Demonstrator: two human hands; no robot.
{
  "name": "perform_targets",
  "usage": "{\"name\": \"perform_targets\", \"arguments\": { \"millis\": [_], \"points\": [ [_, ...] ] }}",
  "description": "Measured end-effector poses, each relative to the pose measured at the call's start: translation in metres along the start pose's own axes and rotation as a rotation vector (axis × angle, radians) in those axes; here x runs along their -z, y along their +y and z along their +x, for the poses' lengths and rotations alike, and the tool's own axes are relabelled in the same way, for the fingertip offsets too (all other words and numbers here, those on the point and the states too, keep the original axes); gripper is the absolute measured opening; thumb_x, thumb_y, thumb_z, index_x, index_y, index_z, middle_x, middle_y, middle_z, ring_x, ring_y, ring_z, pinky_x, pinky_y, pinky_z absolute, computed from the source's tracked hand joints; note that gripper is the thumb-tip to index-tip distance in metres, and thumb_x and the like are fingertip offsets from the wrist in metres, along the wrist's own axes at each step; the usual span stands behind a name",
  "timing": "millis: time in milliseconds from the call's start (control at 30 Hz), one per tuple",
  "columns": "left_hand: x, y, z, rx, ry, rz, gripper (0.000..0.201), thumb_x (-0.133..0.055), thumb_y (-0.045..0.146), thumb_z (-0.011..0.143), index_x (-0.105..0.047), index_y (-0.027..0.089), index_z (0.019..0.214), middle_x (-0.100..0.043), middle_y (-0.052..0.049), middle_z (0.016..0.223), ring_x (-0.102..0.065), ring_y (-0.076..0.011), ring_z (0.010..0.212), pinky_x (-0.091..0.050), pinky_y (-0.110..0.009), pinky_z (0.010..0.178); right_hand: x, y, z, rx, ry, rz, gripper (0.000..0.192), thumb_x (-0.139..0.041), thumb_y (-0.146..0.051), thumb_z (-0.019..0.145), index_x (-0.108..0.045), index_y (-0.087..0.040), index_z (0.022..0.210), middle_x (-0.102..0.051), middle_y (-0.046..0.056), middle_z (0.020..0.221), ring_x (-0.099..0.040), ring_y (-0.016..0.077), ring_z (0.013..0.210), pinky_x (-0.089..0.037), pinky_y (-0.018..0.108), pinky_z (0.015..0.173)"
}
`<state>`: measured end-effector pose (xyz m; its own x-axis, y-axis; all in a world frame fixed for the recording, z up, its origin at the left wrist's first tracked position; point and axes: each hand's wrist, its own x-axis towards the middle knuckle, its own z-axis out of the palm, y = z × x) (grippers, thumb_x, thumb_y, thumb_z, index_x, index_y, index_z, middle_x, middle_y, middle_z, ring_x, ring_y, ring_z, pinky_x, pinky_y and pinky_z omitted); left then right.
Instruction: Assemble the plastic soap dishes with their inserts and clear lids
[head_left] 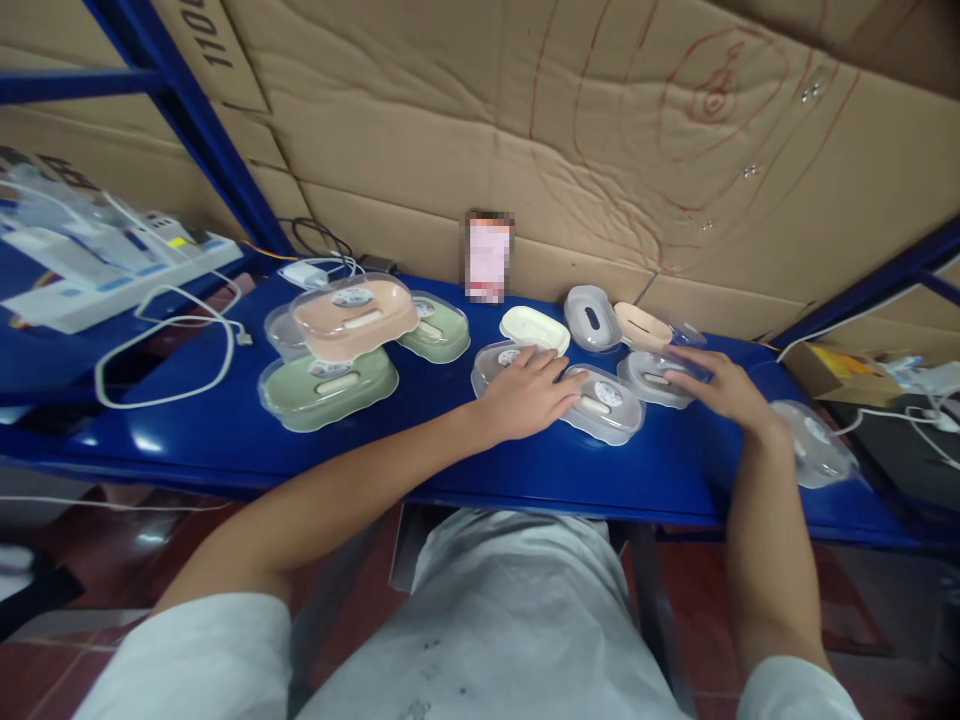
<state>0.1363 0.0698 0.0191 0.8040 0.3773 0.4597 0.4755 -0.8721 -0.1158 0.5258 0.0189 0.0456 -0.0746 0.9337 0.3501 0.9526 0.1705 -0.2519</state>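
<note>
My left hand (525, 395) lies with spread fingers across two grey oval plastic boxes with clear lids, shaped like soap boxes: the left one (489, 368) under its fingertips, the nearer one (611, 412) by its thumb side. With thumb and fingers apart, my right hand (720, 385) touches the right end of another grey lidded box (651, 378). Just beyond my hands are a cream oval tray (536, 328), an upturned grey piece with a slot (592, 318) and a peach slotted piece (643, 326).
At left, a peach lidded box (356, 325) rests above a green one (330, 392), with another green box (435, 330) beside them. A grey lidded box (814, 445) is by my right forearm. A phone (489, 258) leans on the cardboard (405, 130). A white cable (165, 400) loops left.
</note>
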Motion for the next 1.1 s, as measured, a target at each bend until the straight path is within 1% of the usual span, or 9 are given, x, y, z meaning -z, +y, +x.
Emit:
{"name": "perform_targets", "arguments": {
  "millis": [133, 233, 300, 367, 467, 700, 867, 967, 1100],
  "points": [
    [0.000, 0.000, 0.000, -0.003, 0.005, -0.006, 0.044, -0.043, 0.037, 0.117, -0.064, 0.020, 0.152, -0.070, -0.016, 0.147, -0.061, -0.0347, 0.143, -0.043, -0.054, 0.121, -0.005, -0.011, 0.007, -0.006, 0.092, 0.022, 0.052, -0.062, -0.063, 0.098, -0.075, -0.029, 0.135, -0.076, 0.012, 0.139, -0.069, 0.0381, 0.135, -0.057, 0.060, 0.112],
    [-0.001, 0.000, 0.000, 0.000, 0.006, -0.010, 0.044, -0.043, 0.037, 0.117, -0.064, 0.020, 0.152, -0.070, -0.016, 0.147, -0.061, -0.0347, 0.143, -0.043, -0.054, 0.121, -0.005, -0.024, 0.007, -0.013, 0.156, 0.006, 0.043, -0.059, -0.059, 0.102, -0.079, -0.027, 0.122, -0.082, 0.012, 0.120, -0.077, 0.0346, 0.116, -0.060, 0.056, 0.105],
    [-0.001, 0.000, 0.000, 0.000, 0.008, -0.011, 0.044, -0.044, 0.038, 0.117, -0.064, 0.021, 0.152, -0.070, -0.015, 0.147, -0.061, -0.0340, 0.143, -0.043, -0.054, 0.121, -0.004, -0.033, 0.004, -0.012, 0.116, 0.004, 0.041, -0.057, -0.059, 0.103, -0.081, -0.028, 0.116, -0.084, 0.010, 0.111, -0.080, 0.0321, 0.102, -0.064, 0.050, 0.093],
    [-0.002, 0.000, 0.000, -0.002, 0.009, -0.008, 0.044, -0.044, 0.039, 0.117, -0.063, 0.021, 0.152, -0.070, -0.014, 0.147, -0.060, -0.0338, 0.144, -0.042, -0.053, 0.121, -0.005, -0.039, -0.002, 0.008, 0.021, -0.001, 0.041, -0.060, -0.060, 0.102, -0.083, -0.028, 0.115, -0.084, 0.009, 0.114, -0.081, 0.0330, 0.104, -0.065, 0.048, 0.090],
    [-0.001, 0.000, 0.000, -0.003, 0.001, -0.006, 0.045, -0.044, 0.038, 0.117, -0.062, 0.021, 0.153, -0.069, -0.015, 0.148, -0.060, -0.0342, 0.144, -0.042, -0.053, 0.121, -0.012, -0.042, -0.012, 0.048, -0.103, -0.014, 0.044, -0.065, -0.061, 0.100, -0.081, -0.029, 0.125, -0.082, 0.009, 0.129, -0.077, 0.0364, 0.121, -0.063, 0.053, 0.103],
    [0.001, 0.001, 0.000, -0.001, -0.006, -0.018, 0.045, -0.046, 0.037, 0.116, -0.063, 0.020, 0.154, -0.070, -0.016, 0.147, -0.061, -0.0350, 0.143, -0.042, -0.054, 0.121, -0.028, -0.047, -0.022, 0.104, -0.129, -0.004, 0.045, -0.060, -0.048, 0.104, -0.075, -0.025, 0.140, -0.076, 0.012, 0.142, -0.072, 0.0379, 0.133, -0.056, 0.059, 0.116],
    [0.002, 0.001, 0.000, -0.004, 0.003, -0.045, 0.044, -0.049, 0.037, 0.115, -0.063, 0.021, 0.154, -0.070, -0.016, 0.146, -0.061, -0.0346, 0.143, -0.041, -0.054, 0.121, -0.019, -0.063, -0.017, 0.055, -0.007, 0.015, 0.046, -0.055, -0.057, 0.106, -0.075, -0.031, 0.138, -0.080, 0.009, 0.134, -0.075, 0.0389, 0.127, -0.059, 0.059, 0.110],
    [0.002, 0.000, -0.001, -0.014, -0.005, -0.053, 0.056, -0.051, 0.054, 0.113, -0.060, 0.020, 0.157, -0.067, -0.018, 0.149, -0.059, -0.0368, 0.144, -0.038, -0.056, 0.124, -0.010, -0.078, -0.008, 0.044, 0.086, 0.009, 0.050, -0.050, -0.059, 0.107, -0.073, -0.031, 0.142, -0.079, 0.010, 0.136, -0.073, 0.0388, 0.127, -0.058, 0.057, 0.109],
    [0.002, 0.001, -0.002, -0.026, -0.039, -0.033, 0.073, -0.057, 0.067, 0.107, -0.056, 0.018, 0.160, -0.065, -0.021, 0.152, -0.057, -0.0394, 0.144, -0.036, -0.057, 0.125, -0.005, -0.095, 0.026, 0.211, 0.099, -0.028, 0.047, -0.052, -0.057, 0.108, -0.072, -0.030, 0.142, -0.077, 0.009, 0.141, -0.069, 0.0373, 0.133, -0.049, 0.058, 0.116]
  ]
}}
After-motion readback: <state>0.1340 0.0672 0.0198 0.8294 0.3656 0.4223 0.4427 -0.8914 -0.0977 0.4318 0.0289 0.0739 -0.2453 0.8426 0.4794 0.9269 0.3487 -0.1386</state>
